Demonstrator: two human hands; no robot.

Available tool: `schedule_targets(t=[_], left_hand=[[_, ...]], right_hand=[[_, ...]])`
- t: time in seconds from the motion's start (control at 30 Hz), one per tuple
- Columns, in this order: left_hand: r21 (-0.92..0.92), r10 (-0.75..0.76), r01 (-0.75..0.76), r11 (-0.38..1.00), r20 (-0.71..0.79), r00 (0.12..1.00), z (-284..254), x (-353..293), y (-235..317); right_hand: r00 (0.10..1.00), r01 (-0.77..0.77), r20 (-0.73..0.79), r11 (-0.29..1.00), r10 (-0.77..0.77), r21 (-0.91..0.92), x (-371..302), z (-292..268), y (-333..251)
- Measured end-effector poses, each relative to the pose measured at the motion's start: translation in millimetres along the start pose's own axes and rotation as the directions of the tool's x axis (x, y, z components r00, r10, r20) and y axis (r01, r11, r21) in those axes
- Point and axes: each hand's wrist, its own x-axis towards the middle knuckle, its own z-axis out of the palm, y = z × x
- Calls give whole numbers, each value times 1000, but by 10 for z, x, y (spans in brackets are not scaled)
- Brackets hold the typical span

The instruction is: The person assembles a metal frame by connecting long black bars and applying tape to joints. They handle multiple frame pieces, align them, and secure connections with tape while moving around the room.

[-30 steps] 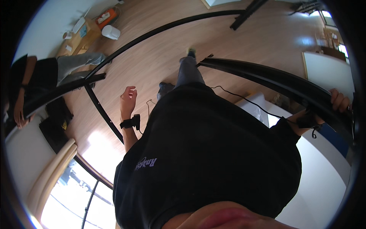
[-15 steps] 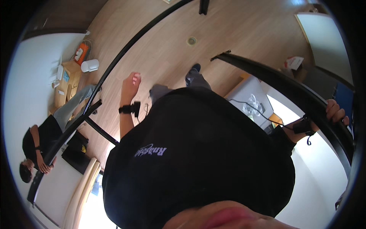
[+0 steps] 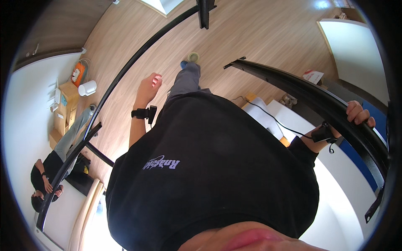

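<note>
My right hand point(image 3: 359, 114) is wrapped round a long black metal beam point(image 3: 310, 94), which runs from over the floor to the right edge of the view. My left hand point(image 3: 147, 89) hangs away from my body with its fingers curled in, and nothing shows in it. A black strap with a small box sits on each wrist. To the left, a thin black rail point(image 3: 121, 75) bends past my left hand without touching it. A crossbar point(image 3: 99, 154) joins its lower part. At the far left, a co-worker point(image 3: 48, 175) has their hands beside the lower end of the rail.
A roll of tape point(image 3: 193, 57) lies on the wooden floor by my foot. A wooden cabinet point(image 3: 67, 100) stands along the left wall, with an orange box point(image 3: 78, 74) and a white bin point(image 3: 87, 88) nearby. At the right are a white panel point(image 3: 351, 50) and a white box point(image 3: 313, 76).
I have stepped forward, and the tape roll now lies right by my foot. The beam stays in my right hand. My left hand has swung slightly, its fingers still curled.
</note>
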Motion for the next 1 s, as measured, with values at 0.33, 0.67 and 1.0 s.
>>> schedule_targets(t=[0.33,0.67,1.0], left_hand=[[-72,-45,40,997,-70,997,105,-157,302],[-215,-219,152,965,-333,917,146,-311,588],[-448,-525,316,836,-489,697,472,-340,1635]], right_hand=[[984,-134,138,982,115,133,587,-150,205],[965,-231,232,808,121,542,1453,-84,1654],[894,-447,405,415,190,793,2741,551,3788]])
